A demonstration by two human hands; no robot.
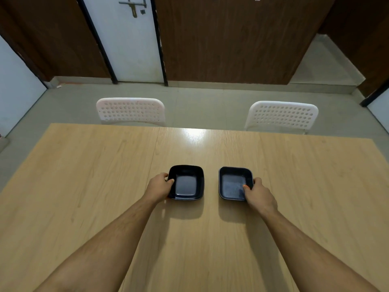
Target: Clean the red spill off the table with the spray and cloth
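Glossy black, stiff and likely breakable, two square bowls are sitting on the table: the left hand is pinching the left bowl at its rim, thumb inside; the right hand is likewise gripping the right bowl. Spill, spray and cloth are not showing.

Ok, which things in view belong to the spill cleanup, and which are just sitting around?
For the job:
- table; no spill, spray or cloth in view

Not for the job:
- left bowl, gripped by the left hand
- right bowl, gripped by the right hand
- two white chairs
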